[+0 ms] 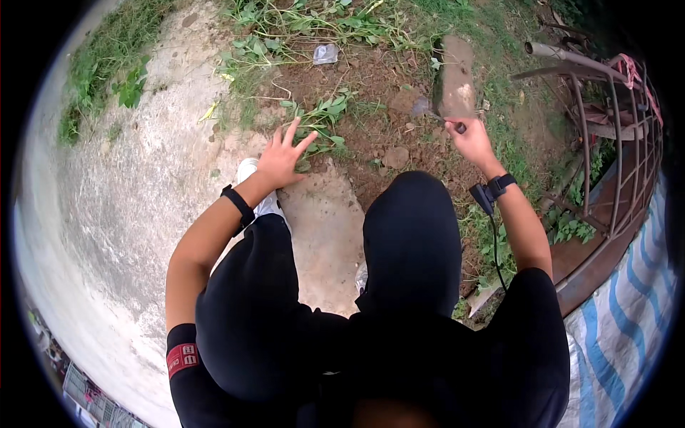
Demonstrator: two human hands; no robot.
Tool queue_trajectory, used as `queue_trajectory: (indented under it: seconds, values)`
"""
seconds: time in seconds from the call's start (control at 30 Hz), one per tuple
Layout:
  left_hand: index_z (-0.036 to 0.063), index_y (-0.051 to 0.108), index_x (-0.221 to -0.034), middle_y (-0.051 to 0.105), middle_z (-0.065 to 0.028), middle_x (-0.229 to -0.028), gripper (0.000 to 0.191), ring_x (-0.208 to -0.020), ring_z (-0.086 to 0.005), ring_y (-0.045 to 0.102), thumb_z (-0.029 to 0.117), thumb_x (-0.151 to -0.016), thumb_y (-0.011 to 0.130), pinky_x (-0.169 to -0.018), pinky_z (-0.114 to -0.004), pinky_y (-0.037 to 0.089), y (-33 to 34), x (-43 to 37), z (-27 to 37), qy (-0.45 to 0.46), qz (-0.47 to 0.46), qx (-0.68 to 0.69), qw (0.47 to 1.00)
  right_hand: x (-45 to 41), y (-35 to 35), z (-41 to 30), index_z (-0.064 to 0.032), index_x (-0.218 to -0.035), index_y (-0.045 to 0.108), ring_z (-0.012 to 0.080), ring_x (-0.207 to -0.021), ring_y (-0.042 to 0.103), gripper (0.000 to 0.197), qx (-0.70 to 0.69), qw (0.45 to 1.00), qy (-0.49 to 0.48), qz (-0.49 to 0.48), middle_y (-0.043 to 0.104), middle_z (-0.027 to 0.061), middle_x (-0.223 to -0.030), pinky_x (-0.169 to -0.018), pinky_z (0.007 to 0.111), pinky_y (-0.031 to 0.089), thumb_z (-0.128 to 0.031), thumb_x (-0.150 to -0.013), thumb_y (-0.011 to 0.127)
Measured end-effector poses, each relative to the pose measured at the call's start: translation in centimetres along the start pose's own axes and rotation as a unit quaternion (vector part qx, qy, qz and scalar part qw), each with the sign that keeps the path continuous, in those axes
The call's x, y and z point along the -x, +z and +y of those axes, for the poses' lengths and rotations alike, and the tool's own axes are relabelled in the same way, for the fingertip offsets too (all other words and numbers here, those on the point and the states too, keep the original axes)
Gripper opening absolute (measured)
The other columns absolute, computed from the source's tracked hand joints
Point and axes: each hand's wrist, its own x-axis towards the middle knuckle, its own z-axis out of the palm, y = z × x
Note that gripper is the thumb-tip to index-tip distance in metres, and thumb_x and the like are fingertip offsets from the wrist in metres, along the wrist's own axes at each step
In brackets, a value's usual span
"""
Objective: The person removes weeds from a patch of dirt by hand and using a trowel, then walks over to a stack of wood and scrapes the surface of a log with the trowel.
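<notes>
My left hand (282, 158), fingers spread and holding nothing, is over the edge of the concrete beside a leafy green plant (326, 115) on the soil. My right hand (471, 140) is closed around the dark handle of a small hand tool (448, 122). The tool's greyish blade points left over the bare brown soil (393, 125), near the lower end of a long stone block (457, 80). The blade is blurred, so its exact kind cannot be told. A crumpled clear plastic piece (325, 54) lies on the soil farther ahead.
Pulled-looking vines (342, 24) lie across the far soil. A rusty metal frame (615, 144) with a pink tie stands at the right, above a blue-and-white striped sheet (615, 331). Pale concrete (134, 214) spreads on the left. My knees are bent close to the soil.
</notes>
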Motion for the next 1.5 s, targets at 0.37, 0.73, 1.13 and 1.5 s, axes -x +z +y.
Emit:
queue_trajectory:
  seconds: [0.37,0.73,1.13,1.5]
  values:
    - [0.0028,0.056,-0.089,0.056,-0.0163,-0.09,0.022,-0.086,-0.0354,0.058,-0.002,-0.068,0.054,-0.074,-0.043,0.049,2.3,-1.5,-7.9,-0.054,-0.113,0.051,0.991,-2.5,20.0,0.5,0.0006,-0.089,0.068,0.0197,-0.053,0.057,0.019,-0.273,0.951,0.094,0.109,0.063,0.013,-0.063,-0.056,0.031,0.045,-0.016,-0.081,0.063]
    - [-0.0011,0.035,-0.123,0.055,-0.0181,-0.112,0.062,-0.103,-0.0341,0.055,0.017,-0.074,0.067,-0.084,-0.041,0.048,3.5,0.0,-5.3,-0.321,-0.055,0.07,0.943,-5.2,16.2,-2.7,-0.0024,-0.086,0.068,0.0342,-0.067,0.063,0.019,-0.127,0.989,0.052,0.062,0.063,0.0197,-0.068,-0.063,0.039,0.049,-0.018,-0.076,0.062]
    - [0.007,0.067,-0.083,0.067,-0.0132,-0.084,0.018,-0.08,-0.0296,0.066,0.011,-0.08,0.05,-0.067,-0.039,0.053,-4.3,-4.4,-13.1,-0.111,-0.195,-0.225,0.948,-3.0,15.0,-3.6,-0.0088,-0.105,0.059,0.0337,-0.077,0.064,0.028,0.161,0.983,-0.079,-0.024,0.065,0.017,-0.079,-0.069,0.045,0.051,-0.015,-0.078,0.054]
    - [0.0097,0.059,-0.107,0.048,-0.0158,-0.124,0.035,-0.112,-0.0371,0.044,0.018,-0.073,0.058,-0.093,-0.046,0.038,-9.1,8.6,-29.6,-0.437,0.077,-0.168,0.88,-3.7,7.9,2.6,-0.0009,-0.094,0.068,0.024,-0.067,0.065,0.021,-0.124,0.977,0.125,0.12,0.064,0.0196,-0.071,-0.064,0.032,0.049,-0.016,-0.08,0.063]
